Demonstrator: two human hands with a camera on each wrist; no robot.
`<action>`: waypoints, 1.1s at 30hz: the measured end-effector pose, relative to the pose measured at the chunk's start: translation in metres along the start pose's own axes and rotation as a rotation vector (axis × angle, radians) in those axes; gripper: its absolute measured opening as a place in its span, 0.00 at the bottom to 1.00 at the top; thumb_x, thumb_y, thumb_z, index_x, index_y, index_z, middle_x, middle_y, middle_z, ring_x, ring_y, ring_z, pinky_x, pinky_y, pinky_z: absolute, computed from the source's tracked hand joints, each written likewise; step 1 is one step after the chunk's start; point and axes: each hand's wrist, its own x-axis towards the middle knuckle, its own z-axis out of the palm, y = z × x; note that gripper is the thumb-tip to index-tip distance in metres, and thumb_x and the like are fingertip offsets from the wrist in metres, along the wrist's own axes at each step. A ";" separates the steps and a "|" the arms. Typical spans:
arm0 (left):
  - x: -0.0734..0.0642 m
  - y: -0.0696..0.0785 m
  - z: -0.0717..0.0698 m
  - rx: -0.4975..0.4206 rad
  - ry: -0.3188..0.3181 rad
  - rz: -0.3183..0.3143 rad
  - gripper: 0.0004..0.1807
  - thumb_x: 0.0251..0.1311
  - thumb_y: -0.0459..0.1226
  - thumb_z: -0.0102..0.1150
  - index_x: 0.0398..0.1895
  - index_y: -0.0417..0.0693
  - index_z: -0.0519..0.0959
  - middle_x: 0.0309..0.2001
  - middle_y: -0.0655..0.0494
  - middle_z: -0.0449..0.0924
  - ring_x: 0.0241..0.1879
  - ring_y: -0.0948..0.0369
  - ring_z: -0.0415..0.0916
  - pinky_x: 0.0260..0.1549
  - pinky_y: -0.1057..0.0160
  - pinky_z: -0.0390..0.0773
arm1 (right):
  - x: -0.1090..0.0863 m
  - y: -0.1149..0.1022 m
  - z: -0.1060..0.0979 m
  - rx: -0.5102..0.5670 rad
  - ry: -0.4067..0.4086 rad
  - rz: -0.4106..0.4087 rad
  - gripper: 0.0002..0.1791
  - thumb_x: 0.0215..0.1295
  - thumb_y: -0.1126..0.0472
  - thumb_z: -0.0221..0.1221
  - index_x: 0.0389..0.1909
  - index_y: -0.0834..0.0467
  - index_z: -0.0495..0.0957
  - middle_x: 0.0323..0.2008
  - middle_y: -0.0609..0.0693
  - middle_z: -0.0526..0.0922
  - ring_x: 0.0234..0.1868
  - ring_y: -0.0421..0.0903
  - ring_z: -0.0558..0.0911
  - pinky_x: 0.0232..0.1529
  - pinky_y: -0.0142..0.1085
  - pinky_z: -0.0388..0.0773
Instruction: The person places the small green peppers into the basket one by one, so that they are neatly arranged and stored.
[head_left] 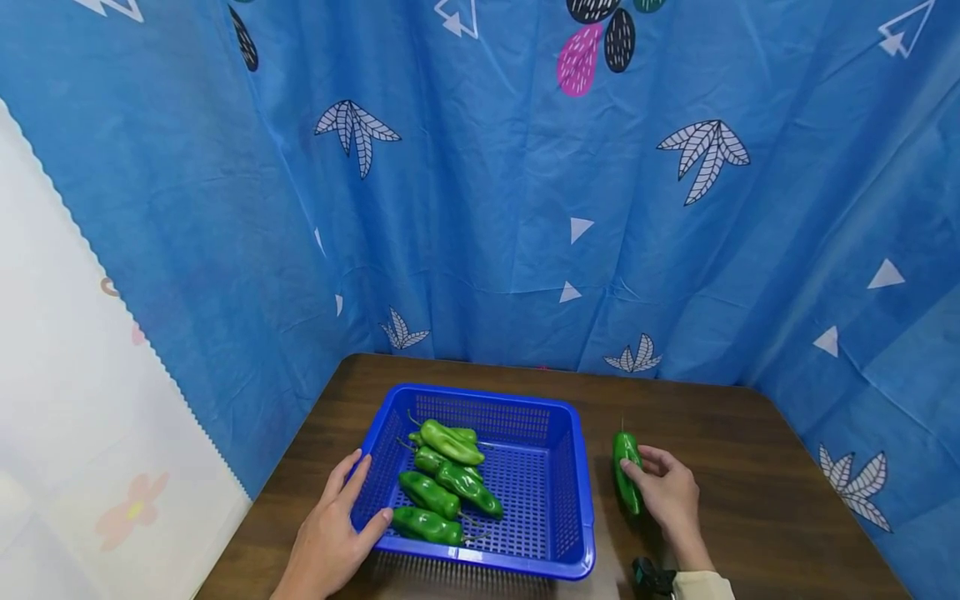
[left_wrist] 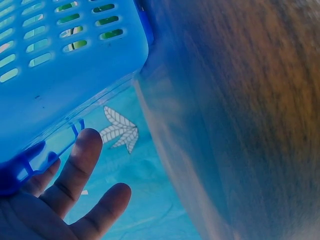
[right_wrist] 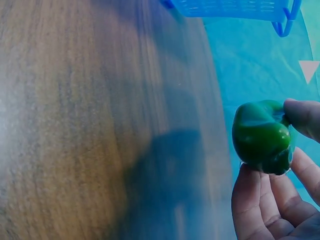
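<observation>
A blue plastic basket [head_left: 528, 561] holds several green peppers [head_left: 426, 526], heaped along its left side. My left hand [head_left: 327, 525] rests at the basket's front left corner. Its thumb lies over the rim and its fingers extend along the outside. In the left wrist view, those fingers [left_wrist: 86, 150] look loosely straight beside the basket's perforated wall [left_wrist: 55, 80]. Right of the basket, my right hand [head_left: 670, 492] pinches a single green pepper [head_left: 627, 471] between thumb and fingers. The right wrist view shows this pepper [right_wrist: 261, 137] end-on, above the tabletop.
Under the basket is a dark brown wooden table [head_left: 720, 433]. Behind it hangs a blue patterned curtain [head_left: 480, 208], which also runs along the right. A pale cloth [head_left: 90, 400] covers the far left. A dark strap [head_left: 651, 575] is at the right wrist.
</observation>
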 end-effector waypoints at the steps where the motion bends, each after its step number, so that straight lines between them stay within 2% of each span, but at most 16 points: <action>1: 0.000 0.000 0.000 0.001 0.003 0.000 0.44 0.60 0.59 0.64 0.75 0.49 0.65 0.76 0.56 0.59 0.60 0.49 0.78 0.40 0.46 0.83 | 0.000 -0.001 0.000 0.000 0.000 -0.002 0.32 0.63 0.45 0.67 0.62 0.61 0.76 0.57 0.68 0.81 0.54 0.62 0.82 0.41 0.44 0.81; 7: 0.000 0.000 0.000 0.004 0.015 0.011 0.44 0.60 0.59 0.64 0.75 0.48 0.66 0.76 0.56 0.59 0.62 0.48 0.77 0.42 0.44 0.82 | 0.001 -0.003 -0.001 0.006 -0.005 -0.016 0.32 0.65 0.46 0.66 0.63 0.61 0.75 0.58 0.69 0.79 0.55 0.63 0.83 0.46 0.50 0.83; 17: 0.000 0.002 -0.001 0.002 0.024 0.027 0.44 0.59 0.57 0.66 0.74 0.47 0.67 0.76 0.55 0.60 0.62 0.48 0.77 0.42 0.44 0.82 | 0.001 -0.017 -0.010 0.026 0.024 -0.087 0.31 0.66 0.46 0.65 0.63 0.61 0.75 0.57 0.68 0.80 0.54 0.62 0.84 0.50 0.51 0.83; 25: 0.001 0.001 -0.001 -0.001 0.012 0.021 0.44 0.60 0.59 0.64 0.74 0.47 0.66 0.76 0.56 0.59 0.62 0.49 0.77 0.40 0.46 0.82 | 0.006 -0.038 -0.021 0.035 0.053 -0.146 0.32 0.64 0.45 0.66 0.63 0.59 0.76 0.55 0.66 0.82 0.52 0.60 0.86 0.43 0.44 0.86; 33: 0.000 0.001 -0.002 -0.003 -0.003 0.004 0.45 0.60 0.61 0.63 0.75 0.48 0.66 0.76 0.55 0.59 0.63 0.46 0.76 0.43 0.43 0.82 | 0.006 -0.060 -0.028 0.048 0.055 -0.193 0.33 0.63 0.42 0.66 0.62 0.58 0.77 0.54 0.63 0.83 0.51 0.57 0.86 0.41 0.40 0.86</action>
